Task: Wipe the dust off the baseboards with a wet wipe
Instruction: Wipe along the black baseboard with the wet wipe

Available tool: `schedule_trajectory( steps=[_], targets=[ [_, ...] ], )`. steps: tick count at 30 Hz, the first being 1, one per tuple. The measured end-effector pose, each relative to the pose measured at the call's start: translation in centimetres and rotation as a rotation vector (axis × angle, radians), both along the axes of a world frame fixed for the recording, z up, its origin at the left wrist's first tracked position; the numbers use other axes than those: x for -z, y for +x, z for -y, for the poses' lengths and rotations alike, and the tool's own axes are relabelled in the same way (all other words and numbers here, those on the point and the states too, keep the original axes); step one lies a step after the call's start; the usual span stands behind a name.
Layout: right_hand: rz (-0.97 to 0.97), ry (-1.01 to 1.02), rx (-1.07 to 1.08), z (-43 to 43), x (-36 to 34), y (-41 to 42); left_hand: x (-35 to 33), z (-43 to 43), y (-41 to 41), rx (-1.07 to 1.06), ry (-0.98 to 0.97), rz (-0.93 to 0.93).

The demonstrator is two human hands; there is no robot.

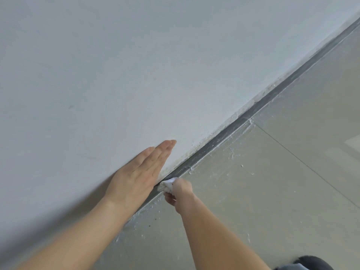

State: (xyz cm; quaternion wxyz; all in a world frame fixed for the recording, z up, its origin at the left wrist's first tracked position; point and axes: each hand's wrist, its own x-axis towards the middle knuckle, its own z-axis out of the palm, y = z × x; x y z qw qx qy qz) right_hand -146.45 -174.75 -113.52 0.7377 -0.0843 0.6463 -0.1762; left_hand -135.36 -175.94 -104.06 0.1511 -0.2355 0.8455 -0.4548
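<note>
Wipe: wet wipe bunched into 1 wad, pressed on the dark baseboard where wall meets floor
Grip: right hand has fingers curled tight round the wad
Brace: left hand lies flat on the wall, fingers straight and together, holding nothing, just beside the wad
Stroke: best run along the strip in 1 direction, pressure steady
Caution: white specks line strip and floor; refold once the wad looks soiled

I log soft, even, bright light; faint shadow beneath left hand on wall; lower-left corner blurred, edges bowed.
</note>
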Motion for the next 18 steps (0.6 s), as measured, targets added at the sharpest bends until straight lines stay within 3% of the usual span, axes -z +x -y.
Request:
schedule_trajectory(
  steps=[5, 8, 13, 18],
  targets=[
    [0.107, -0.019, 0.371, 0.8, 1.7, -6.1, -0.4, 0.0, -1.0, -0.067, -0.035, 0.03],
    [0.028, 0.011, 0.433, 2.7, 1.2, -11.0, 0.3, -0.6, -1.8, -0.109, -0.072, -0.009],
    [-0.261, -0.069, -0.218, 4.2, -1.8, -16.1, 0.8, -1.3, -4.3, -0.164, -0.053, -0.071],
    [-0.143, -0.007, -0.399, 0.8, -1.6, -15.0, -0.6, -2.1, -6.2, -0.221, -0.007, -0.103]
  ],
)
